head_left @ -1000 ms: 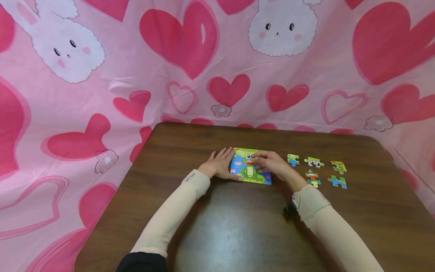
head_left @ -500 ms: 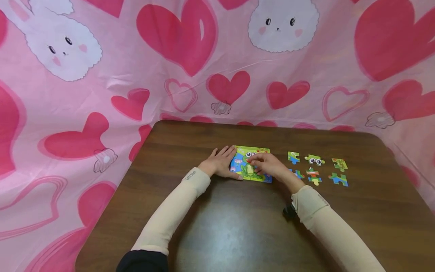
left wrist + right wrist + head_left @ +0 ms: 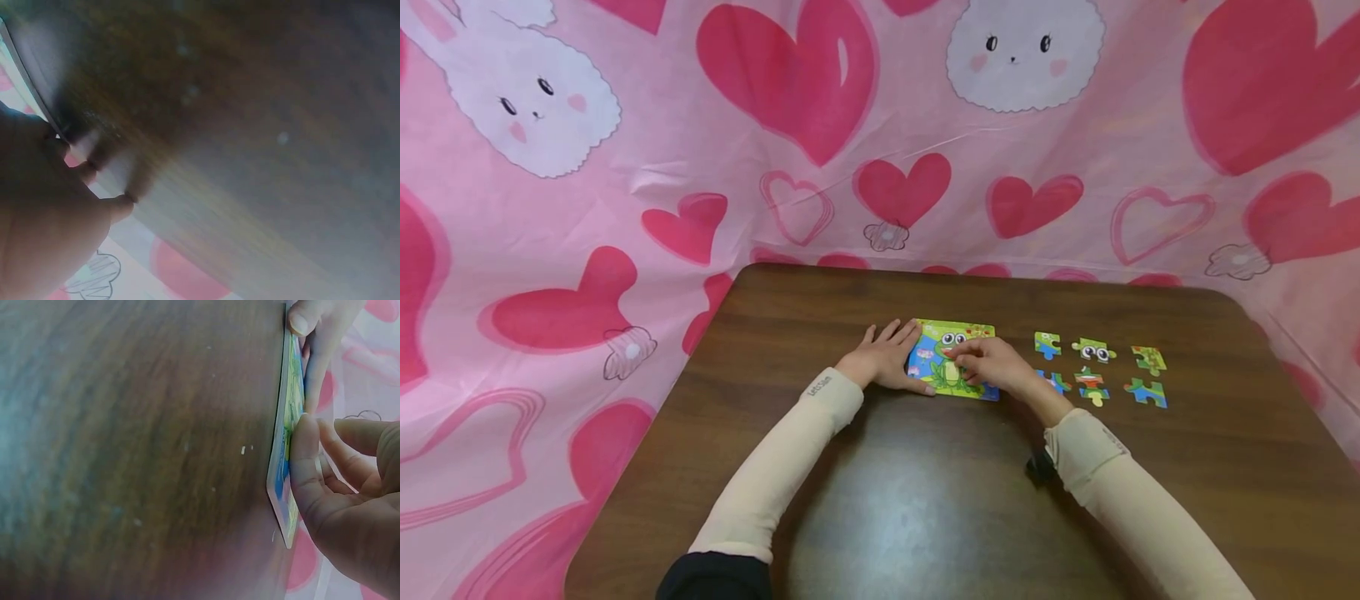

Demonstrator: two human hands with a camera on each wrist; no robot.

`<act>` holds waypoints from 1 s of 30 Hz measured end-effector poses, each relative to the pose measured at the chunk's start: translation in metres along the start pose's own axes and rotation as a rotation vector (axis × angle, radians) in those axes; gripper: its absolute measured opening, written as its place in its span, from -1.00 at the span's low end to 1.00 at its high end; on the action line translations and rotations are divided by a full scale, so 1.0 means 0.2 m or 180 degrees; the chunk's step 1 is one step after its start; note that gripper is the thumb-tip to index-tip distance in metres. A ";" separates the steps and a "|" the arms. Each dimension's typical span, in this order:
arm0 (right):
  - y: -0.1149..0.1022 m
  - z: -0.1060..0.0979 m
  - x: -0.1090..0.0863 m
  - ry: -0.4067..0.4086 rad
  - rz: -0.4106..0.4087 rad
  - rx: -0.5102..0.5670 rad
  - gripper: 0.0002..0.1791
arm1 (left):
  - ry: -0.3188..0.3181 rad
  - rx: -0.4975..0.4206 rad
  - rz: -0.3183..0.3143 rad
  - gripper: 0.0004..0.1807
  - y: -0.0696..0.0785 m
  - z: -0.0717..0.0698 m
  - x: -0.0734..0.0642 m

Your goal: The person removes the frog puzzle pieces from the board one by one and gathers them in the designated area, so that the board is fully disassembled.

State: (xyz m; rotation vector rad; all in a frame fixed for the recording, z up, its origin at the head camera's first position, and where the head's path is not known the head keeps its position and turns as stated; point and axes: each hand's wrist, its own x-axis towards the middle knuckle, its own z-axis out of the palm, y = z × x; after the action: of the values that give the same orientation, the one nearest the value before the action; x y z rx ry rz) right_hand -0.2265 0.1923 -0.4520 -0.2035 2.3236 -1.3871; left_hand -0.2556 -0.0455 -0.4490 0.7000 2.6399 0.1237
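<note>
A flat frog puzzle board (image 3: 958, 379), green and blue, lies on the brown table. My left hand (image 3: 883, 360) rests along its left side, fingers spread on the tabletop and thumb at the lower left corner. In the left wrist view the fingertips of that left hand (image 3: 56, 212) lie at the table's surface. Over the board's right half is my right hand (image 3: 996, 362), fingers loosely bent. From the right wrist view, one digit of the right hand (image 3: 350, 506) touches the board's face (image 3: 286, 462); no piece shows between the fingers.
Several loose puzzle pieces lie in two rows right of the board, including one with frog eyes (image 3: 1093, 352) and one with a red mouth (image 3: 1091, 387). A small black object (image 3: 1040, 467) is beneath the right wrist. Pink heart-patterned cloth (image 3: 902, 192) hangs behind the table (image 3: 880, 508).
My right hand has shifted slightly down on the board, uncovering both frog eyes and the lower-left loose piece. The left hand stays on the board's left side.
</note>
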 end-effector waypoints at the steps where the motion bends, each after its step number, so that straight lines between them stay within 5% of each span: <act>1: 0.00 0.00 0.00 0.0015 0.0011 0.0014 -0.64 | -0.0001 -0.0002 0.0002 0.35 0.00 0.00 0.00; 17: 0.00 0.00 -0.02 0.0041 -0.0062 0.0095 -0.65 | -0.0009 -0.0006 -0.0020 0.34 0.00 0.00 0.00; 30: -0.01 0.00 -0.02 0.0159 -0.0396 -0.0487 -0.64 | -0.0009 -0.0031 -0.0013 0.33 0.01 -0.01 0.00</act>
State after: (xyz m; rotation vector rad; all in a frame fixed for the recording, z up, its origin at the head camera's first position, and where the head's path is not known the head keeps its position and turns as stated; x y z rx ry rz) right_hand -0.2233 0.1930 -0.4500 -0.3688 2.4980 -1.2847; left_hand -0.2551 -0.0449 -0.4476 0.6911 2.6361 0.1342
